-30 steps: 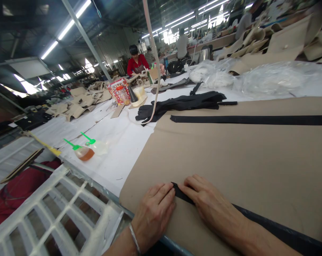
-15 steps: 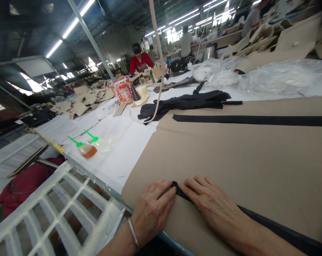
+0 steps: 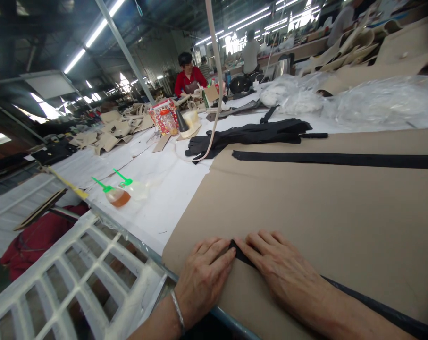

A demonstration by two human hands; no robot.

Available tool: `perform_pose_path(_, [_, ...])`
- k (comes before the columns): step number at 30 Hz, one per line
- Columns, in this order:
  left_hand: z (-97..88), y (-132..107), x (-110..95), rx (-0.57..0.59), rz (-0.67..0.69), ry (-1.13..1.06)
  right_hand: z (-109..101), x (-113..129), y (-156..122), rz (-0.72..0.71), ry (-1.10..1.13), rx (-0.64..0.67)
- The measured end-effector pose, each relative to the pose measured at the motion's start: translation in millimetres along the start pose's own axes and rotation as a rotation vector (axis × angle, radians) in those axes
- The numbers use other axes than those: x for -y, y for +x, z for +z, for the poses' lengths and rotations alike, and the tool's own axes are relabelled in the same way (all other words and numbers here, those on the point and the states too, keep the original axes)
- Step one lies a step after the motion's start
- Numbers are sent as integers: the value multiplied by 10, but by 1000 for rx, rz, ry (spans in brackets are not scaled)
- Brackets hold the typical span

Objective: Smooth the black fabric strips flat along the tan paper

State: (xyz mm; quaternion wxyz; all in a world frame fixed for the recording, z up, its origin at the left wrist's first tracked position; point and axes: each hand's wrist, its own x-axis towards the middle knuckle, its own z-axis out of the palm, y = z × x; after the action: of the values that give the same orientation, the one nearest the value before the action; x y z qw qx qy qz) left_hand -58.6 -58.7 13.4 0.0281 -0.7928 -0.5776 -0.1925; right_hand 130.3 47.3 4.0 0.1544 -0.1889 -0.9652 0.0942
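Since the earlier frame the view swings slightly, and the right fingertips come a little nearer the strip's end. From the left, two green-nozzled bottles (image 3: 121, 194) lie on the white tabletop (image 3: 148, 224). The left hand (image 3: 208, 271) rests on a tan sheet (image 3: 306, 203), fingertips at the end of a black strip (image 3: 244, 256). That strip slants across the sheet toward the lower right. The right hand (image 3: 275, 262) lies over it, fingers touching it; whether either hand pinches or only presses, I cannot tell. Farther right, a second black strip (image 3: 337, 159) lies along the sheet's far side. The step looks like positioning the strip's end; the next move calls for even pressure without skewing it.
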Motion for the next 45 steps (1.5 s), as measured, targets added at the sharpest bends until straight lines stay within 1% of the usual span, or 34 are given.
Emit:
perform_pose_path(11, [-6,15,3,-18,3,8,51,28,-36,-24,-98,-24])
perform_pose_path(14, [-4,5,5,-23,-11,-2,138,-8,-60,-42,-154,-56])
perform_pose_path(18, [-2,-15,10,-7,-29,-5,306,-92,-131,-120,-228,-106])
perform_pose_path(21, [0,-25,14,-4,-39,-3,345,-86,-165,-150,-262,-138])
perform_pose_path(24, [8,-35,22,-4,-46,1,279,-25,-152,-153,-277,-121])
perform_pose_path(26, [15,-44,36,-4,-52,6,200,-3,-120,-116,-250,-94])
perform_pose_path(30, [9,-46,67,11,-48,13,18,-54,-44,-15,-112,17])
perform_pose_path(33, [-19,-28,70,17,-23,9,-85,-98,-7,2,-50,71])
perform_pose_path(36, [-38,-13,67,21,-1,7,-134,-86,21,-25,-37,113])
perform_pose_path(39, [-39,-14,78,26,10,4,-152,-43,51,-40,-47,114])
perform_pose_path(42, [-40,-20,98,38,24,-3,-172,-19,74,-29,-52,123])
perform_pose_path(45, [-47,-8,105,49,41,-33,-197,-37,60,1,-9,139])
